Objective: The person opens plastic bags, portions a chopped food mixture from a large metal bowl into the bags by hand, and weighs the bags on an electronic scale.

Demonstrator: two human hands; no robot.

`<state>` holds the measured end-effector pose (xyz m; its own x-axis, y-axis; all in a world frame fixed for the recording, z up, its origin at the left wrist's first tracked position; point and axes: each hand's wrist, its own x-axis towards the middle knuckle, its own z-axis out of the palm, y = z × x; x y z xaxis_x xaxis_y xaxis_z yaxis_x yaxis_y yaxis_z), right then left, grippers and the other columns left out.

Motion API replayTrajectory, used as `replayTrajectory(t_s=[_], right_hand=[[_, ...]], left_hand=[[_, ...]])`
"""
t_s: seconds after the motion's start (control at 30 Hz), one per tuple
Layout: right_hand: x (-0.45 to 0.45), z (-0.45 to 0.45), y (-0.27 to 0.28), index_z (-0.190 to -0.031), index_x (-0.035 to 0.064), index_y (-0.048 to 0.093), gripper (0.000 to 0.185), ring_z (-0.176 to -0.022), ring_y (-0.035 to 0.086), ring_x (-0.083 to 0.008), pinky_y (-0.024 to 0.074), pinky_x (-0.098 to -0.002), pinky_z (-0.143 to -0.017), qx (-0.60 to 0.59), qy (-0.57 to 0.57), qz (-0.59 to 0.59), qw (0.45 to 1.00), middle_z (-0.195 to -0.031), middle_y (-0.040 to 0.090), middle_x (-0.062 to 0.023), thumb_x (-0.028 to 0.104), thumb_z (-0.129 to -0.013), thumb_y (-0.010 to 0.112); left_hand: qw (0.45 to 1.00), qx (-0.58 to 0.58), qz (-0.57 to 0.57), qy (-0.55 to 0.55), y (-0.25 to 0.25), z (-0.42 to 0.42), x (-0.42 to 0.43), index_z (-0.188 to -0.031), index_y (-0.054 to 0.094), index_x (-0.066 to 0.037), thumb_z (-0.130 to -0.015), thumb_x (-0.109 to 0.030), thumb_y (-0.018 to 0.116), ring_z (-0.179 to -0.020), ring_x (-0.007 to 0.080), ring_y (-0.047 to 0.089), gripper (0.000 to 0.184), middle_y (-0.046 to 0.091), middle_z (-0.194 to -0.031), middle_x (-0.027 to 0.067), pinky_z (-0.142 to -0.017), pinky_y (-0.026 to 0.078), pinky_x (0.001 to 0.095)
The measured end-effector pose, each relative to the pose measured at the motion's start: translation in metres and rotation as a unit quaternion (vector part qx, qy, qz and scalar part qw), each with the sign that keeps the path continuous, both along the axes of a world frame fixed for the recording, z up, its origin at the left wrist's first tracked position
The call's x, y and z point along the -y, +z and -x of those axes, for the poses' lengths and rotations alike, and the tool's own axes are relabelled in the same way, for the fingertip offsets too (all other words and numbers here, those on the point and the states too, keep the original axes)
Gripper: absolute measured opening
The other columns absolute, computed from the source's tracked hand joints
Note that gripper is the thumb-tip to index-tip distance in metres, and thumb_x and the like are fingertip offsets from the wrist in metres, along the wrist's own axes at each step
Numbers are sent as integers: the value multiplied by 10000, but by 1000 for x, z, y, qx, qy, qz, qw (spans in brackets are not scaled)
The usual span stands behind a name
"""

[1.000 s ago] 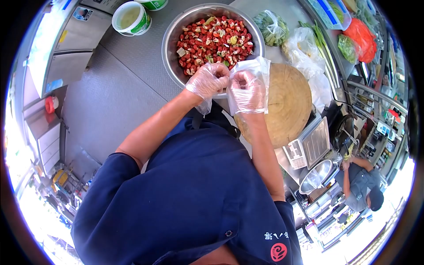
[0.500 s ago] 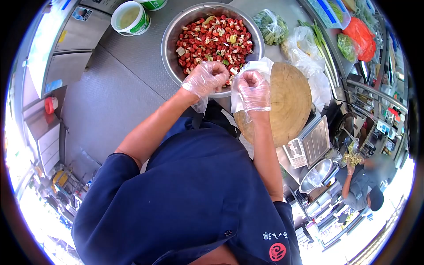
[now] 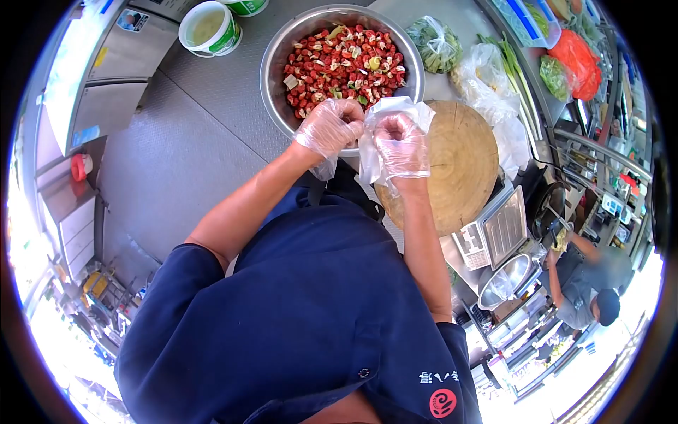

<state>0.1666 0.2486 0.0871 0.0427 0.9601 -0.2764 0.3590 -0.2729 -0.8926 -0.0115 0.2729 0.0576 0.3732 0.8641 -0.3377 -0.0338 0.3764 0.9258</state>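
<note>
My right hand (image 3: 401,147), in a clear plastic glove, is closed on a thin white sheet (image 3: 372,157); whether it is paper or cloth I cannot tell. The sheet spreads above and to the left of that hand, over the bowl's rim and the chopping block's edge. My left hand (image 3: 329,128), gloved too, is closed in a pinch beside the sheet's left edge. What its fingertips hold is hidden. Just beyond both hands stands a large steel bowl (image 3: 274,78) of cut red chillies (image 3: 346,60) with pale and green bits. A round wooden chopping block (image 3: 462,166) lies to the right.
White tubs (image 3: 205,32) stand at the back left. Bagged greens (image 3: 436,46), a clear plastic bag (image 3: 484,78) and spring onions (image 3: 519,88) lie behind the block. A scale (image 3: 491,230) sits at right. Farther right, a person (image 3: 583,283) handles something yellowish.
My right hand has shifted slightly left with the white sheet, whose left edge now reaches my left fingertips. My left hand has barely moved. The other person's arms have changed position.
</note>
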Motion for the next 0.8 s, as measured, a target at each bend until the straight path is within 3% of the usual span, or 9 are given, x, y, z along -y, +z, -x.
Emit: replayTrajectory(t_s=[0.1, 0.2, 0.3, 0.47, 0.53, 0.57, 0.6, 0.7, 0.8], right_hand=[[1, -4, -5, -879, 6, 660, 81, -696, 623, -100, 520, -286, -676, -13, -13, 14, 1000, -765, 674, -38, 66, -836, 694], [-1, -4, -5, -930, -3, 665, 127, -722, 633, -114, 528, -291, -694, -107, -34, 53, 992, -800, 682, -51, 83, -852, 716], [0, 6, 12, -1024, -8, 690, 196, -756, 664, -159, 536, -316, -732, -28, 47, 27, 998, -844, 710, -93, 124, -884, 729], [-2, 7, 4, -974, -21, 692, 176, -735, 678, -216, 514, -359, -692, 49, 57, 22, 997, -833, 705, -165, 149, -933, 671], [-5, 9, 0, -970, -16, 689, 182, -691, 645, -205, 494, -358, -658, 81, 40, 18, 996, -792, 680, -157, 162, -949, 659], [-6, 10, -2, -941, -5, 692, 170, -649, 574, -140, 469, -315, -628, 52, 29, 68, 996, -740, 649, -83, 157, -967, 645], [-6, 12, -4, -941, -5, 692, 170, -649, 574, -140, 469, -315, -628, 52, 30, 69, 996, -740, 649, -83, 157, -967, 645], [-8, 16, -12, -889, 14, 692, 147, -680, 488, -44, 427, -251, -601, -173, 7, 46, 984, -751, 600, 48, 131, -969, 652], [-9, 11, -12, -874, 22, 671, 125, -715, 499, -29, 431, -216, -647, -112, 34, 96, 988, -790, 600, 39, 108, -964, 662]], left_hand=[[999, 19, 35, 11, -4, 2, 0, -849, 637, -7, -885, -33, 639, -609, 91, 573, 44, 588, -687, 16, -567, 479, 256], [997, 44, 65, 25, -3, 3, -1, -857, 637, -8, -887, -45, 653, -609, 87, 560, 50, 589, -705, 11, -567, 471, 252], [999, -10, 46, 11, 0, 4, -1, -871, 639, -8, -896, -62, 654, -623, 81, 558, 62, 595, -730, 5, -574, 469, 249], [999, -19, 39, 5, -2, 8, -1, -869, 634, -28, -923, -135, 650, -633, 61, 515, 121, 566, -726, -24, -562, 420, 225], [999, -17, 36, 4, -4, 8, 0, -867, 644, -27, -924, -145, 642, -629, 60, 506, 131, 572, -718, -21, -557, 418, 234], [999, -14, 33, 3, -4, 9, 1, -866, 655, -26, -924, -156, 634, -626, 59, 497, 144, 577, -710, -19, -553, 416, 242], [999, -14, 35, 5, -4, 10, 1, -866, 655, -26, -924, -156, 634, -626, 59, 497, 144, 577, -710, -19, -553, 416, 242], [997, 29, 71, 6, -4, 14, 2, -863, 629, -58, -945, -198, 632, -625, 48, 490, 162, 556, -730, -33, -557, 394, 212], [992, 56, 113, 18, -7, 14, 4, -856, 620, -76, -953, -204, 625, -618, 45, 497, 160, 561, -730, -34, -555, 394, 207]])
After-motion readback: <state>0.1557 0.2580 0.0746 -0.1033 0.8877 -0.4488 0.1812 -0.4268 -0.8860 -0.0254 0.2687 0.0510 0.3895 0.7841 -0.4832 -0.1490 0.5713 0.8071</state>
